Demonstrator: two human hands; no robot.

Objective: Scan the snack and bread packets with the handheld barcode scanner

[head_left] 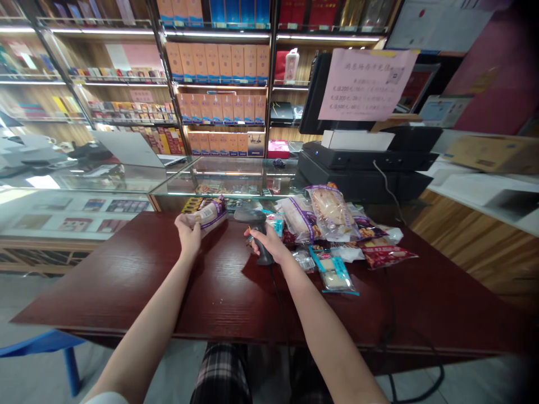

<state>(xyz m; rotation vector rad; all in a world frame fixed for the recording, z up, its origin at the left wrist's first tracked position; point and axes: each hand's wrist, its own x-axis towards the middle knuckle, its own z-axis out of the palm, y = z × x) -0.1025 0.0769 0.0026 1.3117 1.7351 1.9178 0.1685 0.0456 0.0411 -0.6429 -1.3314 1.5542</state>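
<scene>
We have the left hand [188, 234] closed in a firm grip on a light, soft food packet [209, 215], best held by its edge. The right hand [269, 244] grips a stiff barcode scanner [248, 215].

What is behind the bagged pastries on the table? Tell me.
Behind the bagged pastries stand a glass display counter and a black machine, probably a printer. The bags cover the machine's lower front and the counter's base there.

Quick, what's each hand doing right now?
Left hand: closed, holding a packaged snack.
Right hand: closed, holding a handheld barcode scanner.
</scene>
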